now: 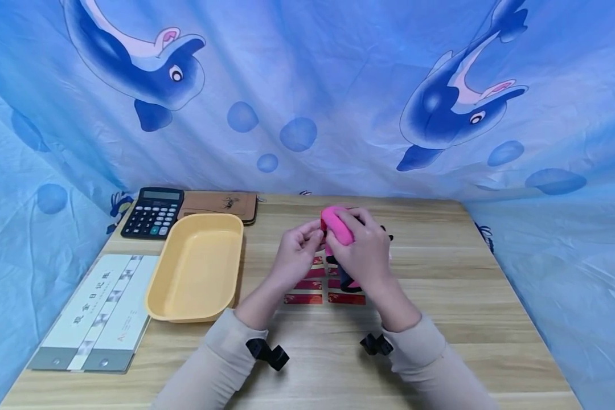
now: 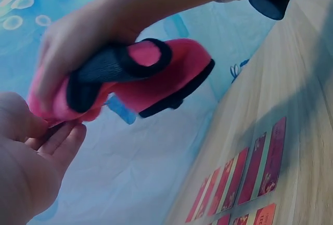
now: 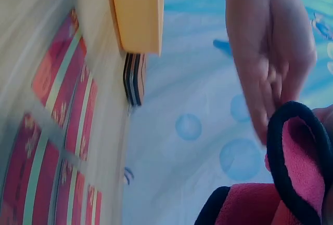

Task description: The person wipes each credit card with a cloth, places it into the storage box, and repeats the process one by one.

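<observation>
A soft pink cloth item (image 1: 337, 225) with black trim is held up above the table; its exact kind is unclear. My right hand (image 1: 364, 250) grips it from above, fingers curled round it. On its left side my left hand (image 1: 298, 253) pinches at its edge, where a small bit of red shows at the fingertips. In the left wrist view, the folded cloth (image 2: 179, 82) shows black binding round an opening. Below the hands, red printed cards (image 1: 303, 299) lie in two columns, partly hidden by the right hand and the cloth.
A yellow plastic tray (image 1: 195, 273) stands left of the hands. Behind it are a calculator (image 1: 154, 213) and a brown wallet (image 1: 210, 205). A white and grey folder (image 1: 99, 307) lies at the table's left edge. Blue dolphin-print curtain (image 1: 338, 114) hangs round the table.
</observation>
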Available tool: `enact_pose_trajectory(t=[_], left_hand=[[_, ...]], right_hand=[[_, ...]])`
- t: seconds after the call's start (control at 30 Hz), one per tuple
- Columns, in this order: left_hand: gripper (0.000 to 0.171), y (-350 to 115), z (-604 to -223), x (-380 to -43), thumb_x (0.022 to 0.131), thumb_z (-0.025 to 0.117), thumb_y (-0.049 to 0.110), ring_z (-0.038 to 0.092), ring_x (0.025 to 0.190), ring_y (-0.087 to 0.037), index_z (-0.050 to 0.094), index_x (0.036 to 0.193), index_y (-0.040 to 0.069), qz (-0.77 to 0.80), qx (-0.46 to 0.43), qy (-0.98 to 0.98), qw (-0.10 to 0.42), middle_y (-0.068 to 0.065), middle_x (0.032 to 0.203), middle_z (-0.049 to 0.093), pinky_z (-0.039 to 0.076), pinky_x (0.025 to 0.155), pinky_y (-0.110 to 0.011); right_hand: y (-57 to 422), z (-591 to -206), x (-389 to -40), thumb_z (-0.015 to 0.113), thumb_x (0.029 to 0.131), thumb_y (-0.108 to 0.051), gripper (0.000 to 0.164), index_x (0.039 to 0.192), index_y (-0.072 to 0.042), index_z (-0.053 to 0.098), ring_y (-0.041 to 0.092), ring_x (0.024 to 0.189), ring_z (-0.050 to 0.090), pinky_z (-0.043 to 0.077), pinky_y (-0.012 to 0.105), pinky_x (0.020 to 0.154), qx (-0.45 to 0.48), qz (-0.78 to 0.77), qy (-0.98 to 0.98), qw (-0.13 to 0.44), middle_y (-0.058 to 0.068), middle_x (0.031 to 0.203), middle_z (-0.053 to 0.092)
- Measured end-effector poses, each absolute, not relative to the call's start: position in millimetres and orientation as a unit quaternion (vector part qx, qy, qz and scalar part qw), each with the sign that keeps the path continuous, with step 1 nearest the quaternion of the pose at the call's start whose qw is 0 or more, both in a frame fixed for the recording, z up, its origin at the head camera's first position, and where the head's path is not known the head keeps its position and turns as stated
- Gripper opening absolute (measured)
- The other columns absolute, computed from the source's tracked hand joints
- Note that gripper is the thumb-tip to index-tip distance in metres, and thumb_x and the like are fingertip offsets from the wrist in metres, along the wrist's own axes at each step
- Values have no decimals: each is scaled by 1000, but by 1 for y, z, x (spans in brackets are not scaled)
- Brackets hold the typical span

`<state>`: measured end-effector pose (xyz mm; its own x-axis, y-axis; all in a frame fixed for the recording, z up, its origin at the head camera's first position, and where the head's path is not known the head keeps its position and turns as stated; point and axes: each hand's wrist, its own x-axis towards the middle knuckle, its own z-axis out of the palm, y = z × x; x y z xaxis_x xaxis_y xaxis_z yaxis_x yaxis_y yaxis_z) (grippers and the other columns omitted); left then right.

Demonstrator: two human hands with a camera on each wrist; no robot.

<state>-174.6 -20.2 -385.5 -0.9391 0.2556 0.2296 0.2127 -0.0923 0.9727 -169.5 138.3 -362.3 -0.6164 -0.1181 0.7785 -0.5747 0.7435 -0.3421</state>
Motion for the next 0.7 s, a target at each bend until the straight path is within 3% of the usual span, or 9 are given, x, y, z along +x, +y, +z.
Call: enact_pose_trajectory(t=[0.1,0.17,0.23,0.33,0.43,0.53,0.7], left_hand=[[32,-21,-390,-174,104,45,-2,53,58,-9,63,131,-4,683,185,707,-1,-19,88,69,49,49,-18],[34,-22,-391,-173,104,44,-3,42,51,-11,63,131,-2,673,194,713,-8,-18,84,66,39,42,-18],[34,-23,-392,-172,105,45,-1,45,53,-11,61,134,-2,676,196,711,-14,-16,96,71,45,46,-18],[35,-25,-390,-171,106,47,3,66,71,-14,56,139,-3,694,199,692,-13,-17,118,71,62,70,-23],[31,-27,-389,-172,106,48,2,73,99,-25,57,134,-7,719,201,665,-10,-22,123,68,60,93,-36],[29,-31,-389,-172,106,47,0,71,104,-37,58,131,-10,736,204,645,-9,-26,122,67,59,93,-38],[29,-36,-390,-172,106,47,-1,69,104,-44,58,131,-10,741,199,641,-9,-26,122,68,60,91,-35]], right_hand=[[129,-361,-165,82,80,-17,32,109,-3,78,31,78,70,60,45,56,228,295,-844,385,17,103,70],[127,-361,-163,83,80,-16,30,107,-3,78,31,80,71,61,45,58,235,295,-841,387,17,104,70],[128,-361,-162,83,80,-14,28,105,-3,78,31,80,71,61,45,58,233,296,-838,394,17,103,71],[134,-361,-164,81,78,-10,27,104,-3,78,30,78,70,61,45,59,222,302,-835,403,17,101,71],[142,-361,-165,81,78,-10,28,105,-2,78,32,75,69,61,47,59,210,301,-836,408,18,100,71],[150,-361,-165,83,79,-13,31,107,-1,78,34,75,69,61,48,60,200,294,-839,412,19,101,70],[163,-363,-166,83,79,-15,33,109,-2,77,35,75,68,60,49,58,182,287,-845,413,18,102,70]])
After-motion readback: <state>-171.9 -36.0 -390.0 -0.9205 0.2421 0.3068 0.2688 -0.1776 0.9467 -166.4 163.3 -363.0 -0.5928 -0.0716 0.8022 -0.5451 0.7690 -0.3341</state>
